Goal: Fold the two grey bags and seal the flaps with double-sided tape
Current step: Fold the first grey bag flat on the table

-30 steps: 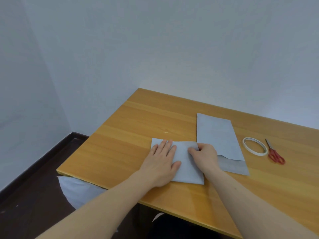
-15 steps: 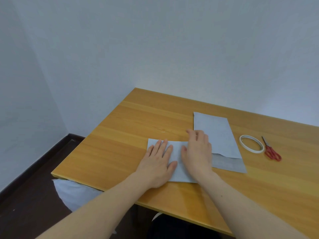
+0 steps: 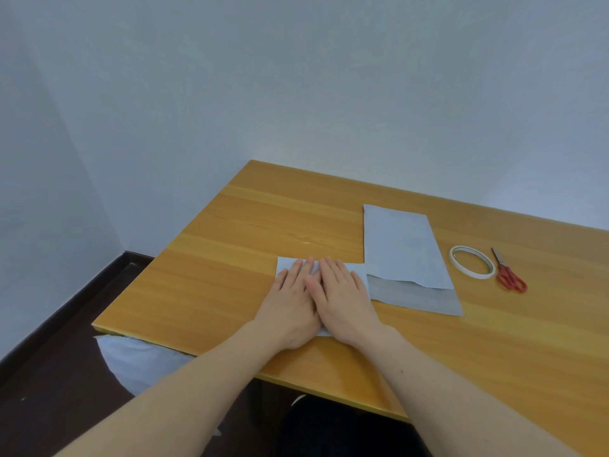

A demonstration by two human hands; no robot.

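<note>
A folded grey bag (image 3: 357,270) lies near the front of the wooden table (image 3: 230,258). My left hand (image 3: 291,300) and my right hand (image 3: 342,296) press flat on it side by side, fingers straight, covering most of it. A second grey bag (image 3: 403,249) lies unfolded just to the right, its darker open flap (image 3: 415,295) pointing toward me. The white roll of double-sided tape (image 3: 472,261) lies flat further right.
Red-handled scissors (image 3: 509,275) lie beside the tape roll. A pale sheet or bag (image 3: 138,361) hangs below the table's front left edge. White walls stand behind and to the left, with dark floor at the left.
My right hand slid left across the folded bag, from its right edge to rest beside my left hand. Its fingers went from curled at the fold to flat.
</note>
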